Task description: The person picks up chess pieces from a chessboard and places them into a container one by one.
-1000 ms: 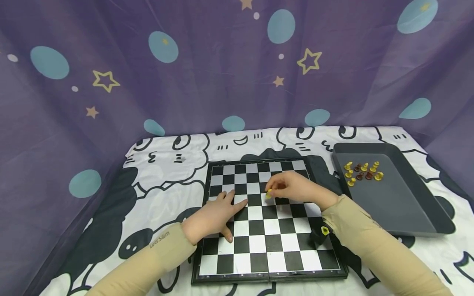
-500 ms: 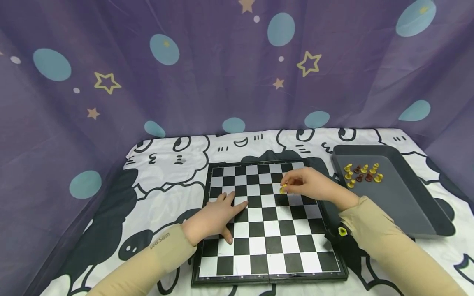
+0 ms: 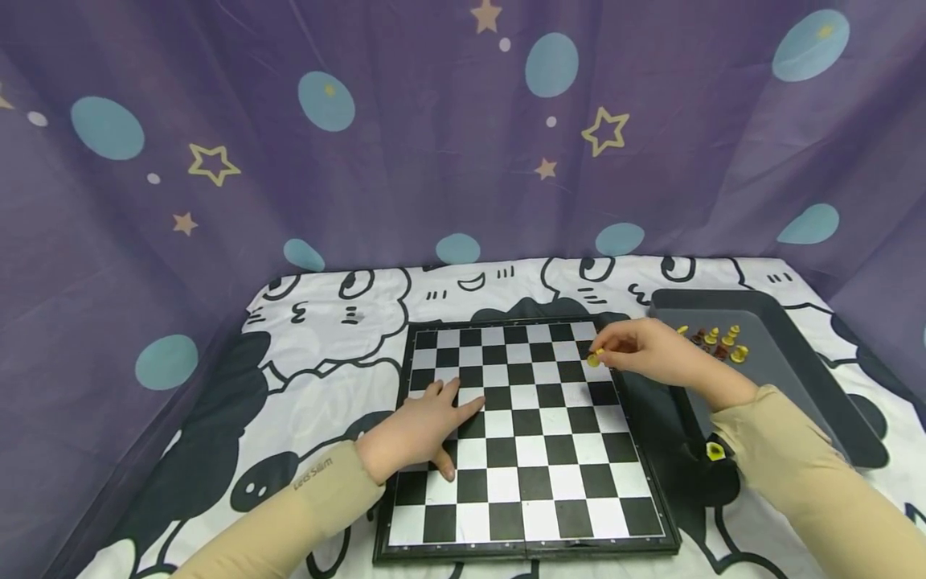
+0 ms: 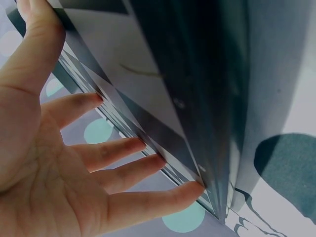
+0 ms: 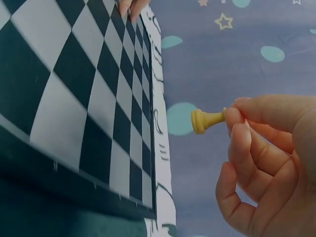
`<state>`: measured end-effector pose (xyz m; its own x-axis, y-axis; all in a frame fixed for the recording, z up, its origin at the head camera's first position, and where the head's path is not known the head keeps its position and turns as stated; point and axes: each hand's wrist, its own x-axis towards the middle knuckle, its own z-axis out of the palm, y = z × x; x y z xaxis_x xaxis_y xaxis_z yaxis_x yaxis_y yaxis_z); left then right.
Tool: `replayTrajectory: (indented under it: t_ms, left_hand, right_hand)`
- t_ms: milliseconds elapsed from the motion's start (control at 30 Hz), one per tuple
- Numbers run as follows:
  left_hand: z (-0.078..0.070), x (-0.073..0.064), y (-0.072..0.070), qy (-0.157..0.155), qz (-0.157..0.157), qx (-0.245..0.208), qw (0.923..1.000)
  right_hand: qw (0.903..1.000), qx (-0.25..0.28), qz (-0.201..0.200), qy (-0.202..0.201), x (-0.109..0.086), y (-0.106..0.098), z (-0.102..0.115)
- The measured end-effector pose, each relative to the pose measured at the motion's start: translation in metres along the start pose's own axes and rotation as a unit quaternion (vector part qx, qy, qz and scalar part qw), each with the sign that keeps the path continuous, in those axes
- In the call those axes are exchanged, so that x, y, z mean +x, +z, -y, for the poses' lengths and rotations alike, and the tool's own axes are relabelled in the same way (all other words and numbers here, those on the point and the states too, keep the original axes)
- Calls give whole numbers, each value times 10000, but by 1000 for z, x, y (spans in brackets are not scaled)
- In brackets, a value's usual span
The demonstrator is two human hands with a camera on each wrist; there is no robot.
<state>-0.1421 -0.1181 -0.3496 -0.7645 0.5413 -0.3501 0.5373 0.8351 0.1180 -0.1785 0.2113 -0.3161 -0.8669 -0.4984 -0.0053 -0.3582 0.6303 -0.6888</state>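
Between thumb and fingertips, my right hand (image 3: 649, 347) pinches a yellow chess piece (image 5: 210, 120) by its top, base pointing away from the hand. In the head view that hand is over the right edge of the black-and-white chessboard (image 3: 541, 474), on the side near the tray. My left hand (image 3: 419, 426) rests on the board's left part with fingers spread. In the left wrist view the left fingertips (image 4: 192, 190) touch the board's surface. The squares that show carry no pieces.
A dark grey tray (image 3: 788, 386) stands right of the board, with several yellow and brown chess pieces (image 3: 731, 342) at its far left; the right hand covers some. A patterned white cloth (image 3: 325, 322) lies underneath, and a purple curtain (image 3: 405, 161) hangs behind.
My right hand has moved right and slightly away with the yellow chess piece, from the board's middle to its right edge. The left hand has stayed in place.
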Motion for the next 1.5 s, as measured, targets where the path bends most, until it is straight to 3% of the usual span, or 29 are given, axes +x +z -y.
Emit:
replayTrajectory:
  t_ms: [300, 567, 800, 967, 1200, 1500]
  left_hand:
    - [-2, -1, 0, -34, 26, -87, 10000]
    - [-3, -1, -1, -29, 85, -71, 9999]
    - [-3, -1, 0, -40, 111, -83, 9999]
    - [-4, -2, -1, -42, 101, -53, 9999]
    - [-3, -3, -2, -67, 82, -109, 9999]
    - [-3, -3, -2, -67, 38, -52, 10000]
  right_hand:
    - [9966, -532, -493, 383, -17, -31, -16]
    - [9892, -879, -643, 981, -35, -56, -48]
    - [9876, -989, -302, 1185, -44, -62, -79]
    - [9871, -1052, -354, 1153, -50, -64, -94]
    - [9857, -1113, -93, 1262, -53, -67, -108]
    - [9875, -828, 172, 1327, -54, -61, -118]
